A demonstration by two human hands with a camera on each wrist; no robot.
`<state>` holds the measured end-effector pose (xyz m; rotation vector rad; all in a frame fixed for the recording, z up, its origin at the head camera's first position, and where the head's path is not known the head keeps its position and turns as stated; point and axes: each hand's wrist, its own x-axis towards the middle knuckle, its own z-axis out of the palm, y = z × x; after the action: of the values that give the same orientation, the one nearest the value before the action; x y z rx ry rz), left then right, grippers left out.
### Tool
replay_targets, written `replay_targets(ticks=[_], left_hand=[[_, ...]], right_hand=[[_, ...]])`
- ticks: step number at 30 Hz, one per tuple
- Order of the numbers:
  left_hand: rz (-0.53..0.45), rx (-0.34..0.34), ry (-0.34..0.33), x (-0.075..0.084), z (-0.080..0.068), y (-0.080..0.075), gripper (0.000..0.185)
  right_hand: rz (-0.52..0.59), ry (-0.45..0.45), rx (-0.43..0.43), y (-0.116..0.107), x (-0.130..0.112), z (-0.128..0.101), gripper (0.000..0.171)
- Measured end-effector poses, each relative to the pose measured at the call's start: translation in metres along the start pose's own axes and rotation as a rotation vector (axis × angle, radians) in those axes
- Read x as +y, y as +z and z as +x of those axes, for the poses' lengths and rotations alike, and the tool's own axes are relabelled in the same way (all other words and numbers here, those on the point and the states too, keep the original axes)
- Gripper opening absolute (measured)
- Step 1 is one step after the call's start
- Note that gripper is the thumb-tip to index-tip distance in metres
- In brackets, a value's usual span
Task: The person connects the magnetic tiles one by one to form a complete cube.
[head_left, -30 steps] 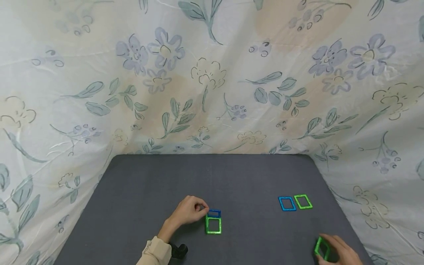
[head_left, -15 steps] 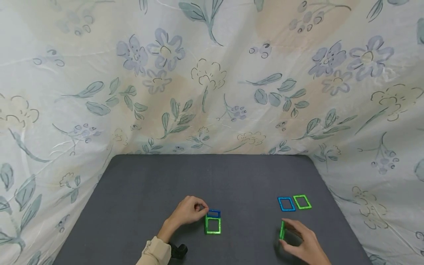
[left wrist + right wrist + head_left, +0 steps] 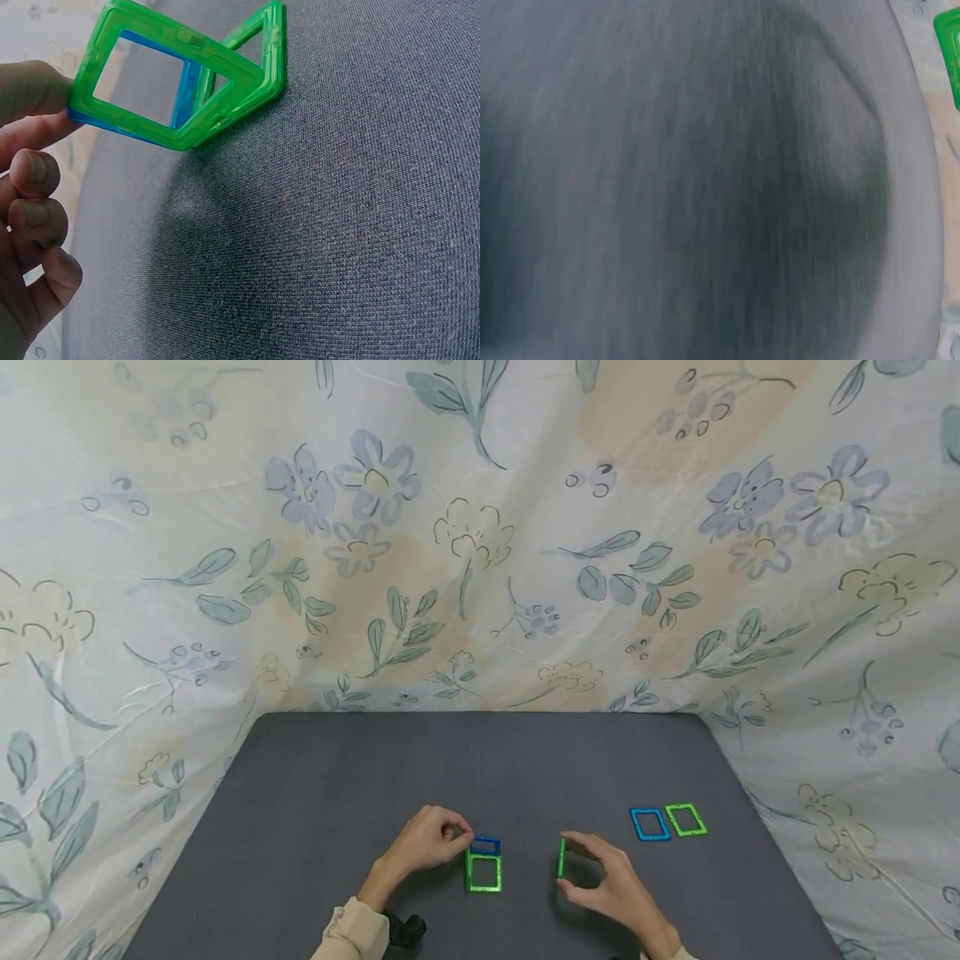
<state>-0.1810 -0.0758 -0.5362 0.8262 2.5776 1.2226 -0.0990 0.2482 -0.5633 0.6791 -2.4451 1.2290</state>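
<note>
Green and blue frame tiles point(image 3: 485, 855) stand joined midway between the side edges of the counter point(image 3: 375, 760); the left hand point(image 3: 427, 839) pinches a corner, we think for steadiness. Nearby, the right hand point(image 3: 615, 885) grips a green square tile point(image 3: 562, 858) by opposite edges, seemingly freeing its face.

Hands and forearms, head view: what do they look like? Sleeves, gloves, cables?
Left hand and right hand are bare, no gloves. Left sleeve: cream, with a cuff; a black, rounded piece shows beside it. Right sleeve: only a cream sliver at the bottom edge. No cables visible.
</note>
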Motion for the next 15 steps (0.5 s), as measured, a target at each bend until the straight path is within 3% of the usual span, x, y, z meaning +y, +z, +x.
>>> replay_targets(ticks=[7, 15], left_hand=[[0.015, 0.000, -0.002, -0.003, 0.000, 0.002, 0.015], [0.016, 0.000, 0.003, -0.004, 0.001, 0.002, 0.014]], right_hand=[[0.082, -0.028, -0.032, 0.028, -0.006, 0.013, 0.064], [0.184, 0.027, -0.079, 0.053, -0.003, 0.020, 0.059]])
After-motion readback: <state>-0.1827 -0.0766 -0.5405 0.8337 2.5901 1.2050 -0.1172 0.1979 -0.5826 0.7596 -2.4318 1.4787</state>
